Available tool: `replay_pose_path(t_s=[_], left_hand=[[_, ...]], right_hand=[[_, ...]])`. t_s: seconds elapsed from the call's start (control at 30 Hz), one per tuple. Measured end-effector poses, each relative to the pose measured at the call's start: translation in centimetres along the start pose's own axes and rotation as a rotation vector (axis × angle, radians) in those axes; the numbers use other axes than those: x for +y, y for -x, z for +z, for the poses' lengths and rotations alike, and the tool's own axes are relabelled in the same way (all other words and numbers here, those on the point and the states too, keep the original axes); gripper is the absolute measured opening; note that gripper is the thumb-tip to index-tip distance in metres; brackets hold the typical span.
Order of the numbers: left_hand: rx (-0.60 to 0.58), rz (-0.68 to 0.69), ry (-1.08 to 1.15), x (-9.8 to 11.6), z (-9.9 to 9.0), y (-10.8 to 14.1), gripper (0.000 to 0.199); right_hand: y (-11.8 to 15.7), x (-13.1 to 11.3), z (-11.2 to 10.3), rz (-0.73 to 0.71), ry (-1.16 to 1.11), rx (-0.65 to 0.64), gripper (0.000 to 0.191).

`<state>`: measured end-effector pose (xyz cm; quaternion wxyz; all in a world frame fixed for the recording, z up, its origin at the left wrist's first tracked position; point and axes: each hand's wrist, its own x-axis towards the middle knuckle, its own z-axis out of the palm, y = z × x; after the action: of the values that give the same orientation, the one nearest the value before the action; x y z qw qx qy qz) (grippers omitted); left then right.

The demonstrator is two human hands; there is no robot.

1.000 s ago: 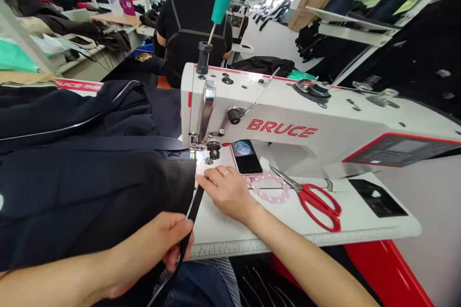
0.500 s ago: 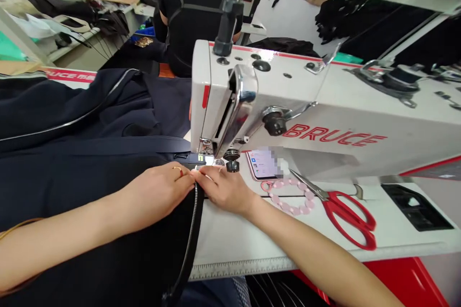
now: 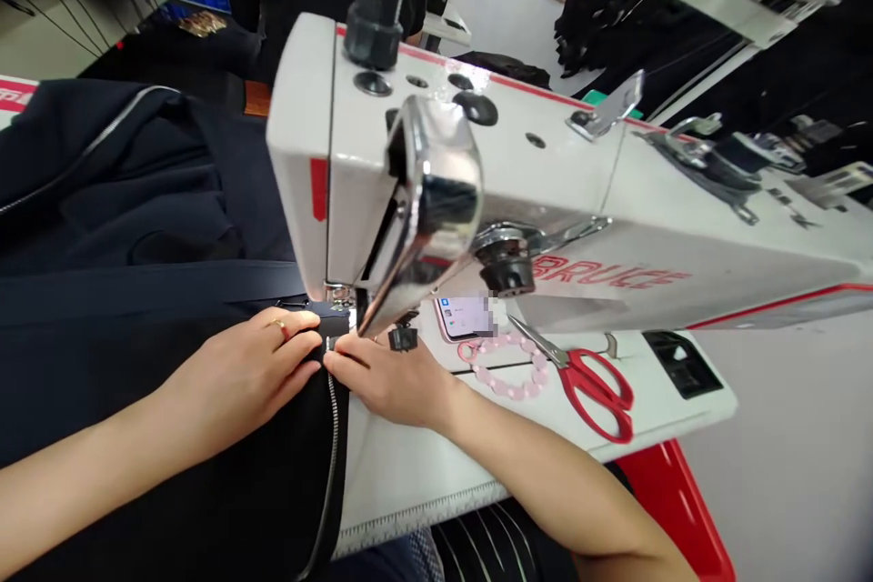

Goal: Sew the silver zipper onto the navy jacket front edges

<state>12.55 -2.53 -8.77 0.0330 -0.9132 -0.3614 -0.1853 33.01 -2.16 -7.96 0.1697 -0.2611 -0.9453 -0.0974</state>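
Dark fabric (image 3: 170, 491) covers the left of the sewing table, and a metal zipper (image 3: 334, 446) runs down its right edge. My left hand (image 3: 238, 368) lies on the fabric left of the zipper's top, its fingers close together and pressing down. Just right of it, my right hand (image 3: 392, 377) pinches the zipper's upper end between thumb and forefinger. Both hands are right in front of the sewing machine head (image 3: 306, 155). The needle area is partly hidden behind the machine's metal guard (image 3: 436, 200).
Right of my hands lie a phone (image 3: 464, 316), a pink beaded loop (image 3: 508, 382) and red-handled scissors (image 3: 593, 391). A ruler strip (image 3: 423, 509) follows the table's front edge. Behind the machine sits a person in black (image 3: 306, 0).
The view has moved closer and tilted. My left fingers have parted from my right hand and now lie flatter on the fabric; my right hand still pinches the zipper end.
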Motion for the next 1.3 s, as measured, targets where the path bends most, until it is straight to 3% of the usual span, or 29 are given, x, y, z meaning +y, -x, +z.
replay_pose_path(t_s=[0.13, 0.2, 0.27, 0.37, 0.47, 0.63, 0.8, 0.93, 1.03, 1.2, 1.3], left_hand=[[-0.003, -0.015, 0.002, 0.0, -0.2, -0.3, 0.025], [-0.01, -0.037, 0.027, -0.1, -0.3, -0.5, 0.025], [-0.009, -0.069, 0.057, -0.2, -0.4, -0.5, 0.023], [-0.019, -0.123, 0.104, -0.4, -0.7, -0.6, 0.021], [-0.025, -0.163, 0.128, -0.5, -1.0, -0.6, 0.023], [-0.033, -0.161, 0.095, -0.3, -1.3, -0.6, 0.024], [-0.134, 0.074, -0.035, 0.2, -1.2, -0.8, 0.033], [-0.169, 0.105, -0.088, 0.5, -1.4, -0.8, 0.034], [-0.177, 0.082, -0.086, 0.6, -1.6, -0.7, 0.03], [-0.248, 0.054, -0.097, 0.8, -1.7, -0.9, 0.025], [-0.283, 0.041, -0.086, 0.9, -1.6, -1.0, 0.024]], right_hand=[[0.4, 0.1, -0.5, 0.032, -0.136, 0.412, 0.016], [0.5, 0.1, -0.4, 0.06, -0.176, 0.53, 0.012], [0.4, 0.0, -0.1, 0.08, -0.149, 0.412, 0.015], [0.2, -0.2, 0.3, 0.071, -0.128, 0.067, 0.028], [0.1, -0.3, 0.5, 0.088, -0.139, -0.067, 0.033], [-0.1, 0.1, 0.7, 0.128, -0.135, -0.099, 0.027], [-0.2, 0.0, 0.5, 0.133, -0.098, -0.114, 0.022], [-0.1, -0.6, -0.1, 0.14, -0.069, -0.098, 0.023], [0.3, -0.5, -0.3, 0.126, -0.047, -0.013, 0.025], [1.1, 0.4, 0.1, 0.203, -0.064, 0.286, 0.023], [0.8, 0.4, 0.5, 0.181, -0.106, 0.209, 0.024]])
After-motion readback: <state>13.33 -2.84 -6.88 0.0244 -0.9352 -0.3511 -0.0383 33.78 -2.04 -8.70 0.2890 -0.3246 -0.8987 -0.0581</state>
